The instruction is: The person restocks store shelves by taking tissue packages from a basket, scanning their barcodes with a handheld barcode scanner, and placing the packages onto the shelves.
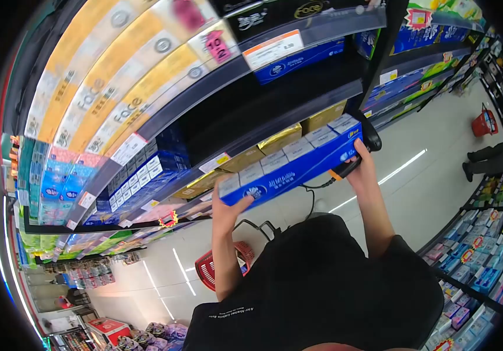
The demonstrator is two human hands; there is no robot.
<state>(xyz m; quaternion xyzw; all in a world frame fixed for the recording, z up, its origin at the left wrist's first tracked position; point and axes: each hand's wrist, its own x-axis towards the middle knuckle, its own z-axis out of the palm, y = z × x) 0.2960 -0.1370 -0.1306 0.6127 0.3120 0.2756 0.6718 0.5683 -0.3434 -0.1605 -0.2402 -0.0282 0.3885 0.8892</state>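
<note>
A long blue and white tissue pack is held level between both hands in front of the shelf. My left hand grips its left end, thumb on the blue front. At the right end, my right hand holds the pack, with a black handheld device with an orange part and a cable against that hand. Gold boxes stand on the shelf just behind the pack. To the left, similar blue and white packs lie stacked on the shelf.
Yellow and white tissue packs fill the upper left shelf. A red basket is on the floor beside my left forearm. Farther right are another red basket and a person's dark-clothed legs. More stocked shelves line the lower right.
</note>
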